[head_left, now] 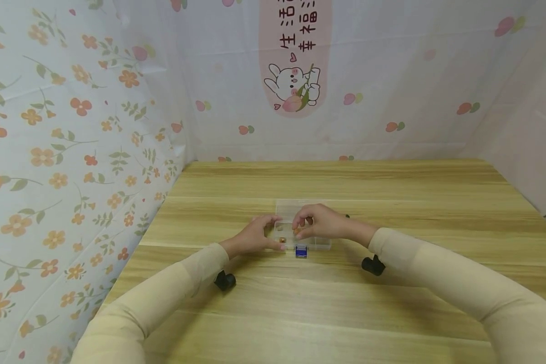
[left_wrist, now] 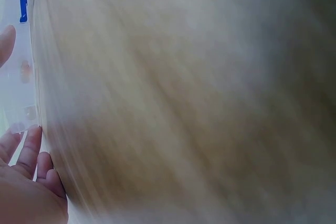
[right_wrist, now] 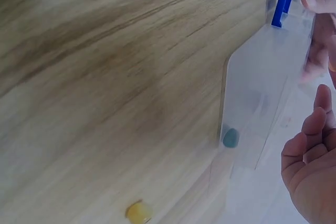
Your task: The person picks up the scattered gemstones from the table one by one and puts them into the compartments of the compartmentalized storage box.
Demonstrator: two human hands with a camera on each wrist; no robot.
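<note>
A clear plastic compartment box point(head_left: 323, 242) lies on the table with its lid point(head_left: 287, 207) open toward the back and a blue latch point(head_left: 302, 251) at the front. My left hand point(head_left: 253, 235) holds the box's left end, thumb at the front edge, fingers toward the back corner. Over the middle compartments, my right hand point(head_left: 320, 222) pinches a small orange piece point(head_left: 297, 231) between thumb and fingertips. Another orange-brown piece point(head_left: 282, 240) sits in a front left compartment, with a paler one point(head_left: 279, 228) behind it.
In the right wrist view, a yellow piece point(right_wrist: 139, 212) lies on the wooden table point(right_wrist: 105, 103), and a teal piece point(right_wrist: 231, 138) shows at the box's edge. Black wrist devices point(head_left: 225, 280) hang under both sleeves. Patterned cloth point(head_left: 227, 101) stands behind the table.
</note>
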